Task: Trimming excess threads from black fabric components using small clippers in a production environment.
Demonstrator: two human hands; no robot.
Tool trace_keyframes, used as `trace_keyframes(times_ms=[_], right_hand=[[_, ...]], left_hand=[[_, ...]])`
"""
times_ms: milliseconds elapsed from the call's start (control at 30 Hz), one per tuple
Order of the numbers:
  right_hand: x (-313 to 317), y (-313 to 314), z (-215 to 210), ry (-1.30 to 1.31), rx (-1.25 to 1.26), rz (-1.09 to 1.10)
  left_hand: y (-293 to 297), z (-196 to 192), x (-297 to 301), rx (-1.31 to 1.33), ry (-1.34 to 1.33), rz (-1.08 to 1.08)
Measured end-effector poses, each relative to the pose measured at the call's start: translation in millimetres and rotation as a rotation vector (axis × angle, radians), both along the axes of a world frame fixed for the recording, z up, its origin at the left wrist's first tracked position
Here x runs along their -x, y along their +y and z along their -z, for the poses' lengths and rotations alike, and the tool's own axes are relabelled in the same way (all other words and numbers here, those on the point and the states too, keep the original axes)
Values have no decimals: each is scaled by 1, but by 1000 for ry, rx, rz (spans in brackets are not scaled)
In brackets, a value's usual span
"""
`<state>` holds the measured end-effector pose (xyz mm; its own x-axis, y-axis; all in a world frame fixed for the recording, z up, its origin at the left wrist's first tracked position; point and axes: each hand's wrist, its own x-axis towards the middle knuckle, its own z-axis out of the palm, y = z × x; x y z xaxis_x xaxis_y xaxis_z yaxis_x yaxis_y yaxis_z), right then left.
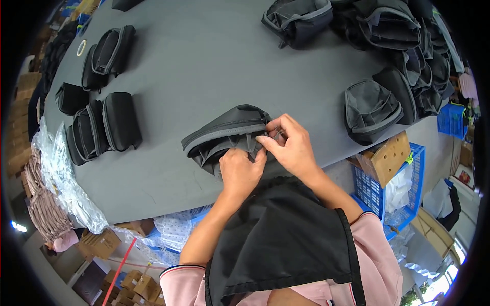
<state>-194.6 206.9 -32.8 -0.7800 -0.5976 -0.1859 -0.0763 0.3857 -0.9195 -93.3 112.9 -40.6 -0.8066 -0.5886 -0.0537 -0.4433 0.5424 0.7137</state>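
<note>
A black zippered pouch [229, 122] with a grey-edged opening and grey lining lies on the grey table in front of me, its mouth toward me. My left hand [239, 171] is closed at the near side of the opening, gripping the lining with its fingertips partly hidden inside. My right hand [292, 146] pinches the pouch's right corner, near the end of the zip, thumb against the fingers. The two hands nearly meet at that corner. Whatever small part lies between the right fingertips is too small to make out.
Closed black pouches [122, 121] stand at the left of the grey table [199, 61]. Open pouches [372, 107] and a heap of more [393, 28] lie at the right. A blue plastic crate [416, 176] with cardboard stands beyond the near right edge; clear plastic wrap [76, 183] hangs at the left.
</note>
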Motion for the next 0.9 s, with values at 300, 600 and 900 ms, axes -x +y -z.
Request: trace_keyframes(times_ms=[300,600,900], right_hand=[[-17,11,17,175,209,68],[-2,28,-9,315,-46,-62],[3,17,-7,547,-41,-146]], left_hand=[[-4,2,7,47,-144,-21],[-18,-8,11,-150,-88,-135],[-16,-2,9,-121,-81,-135]])
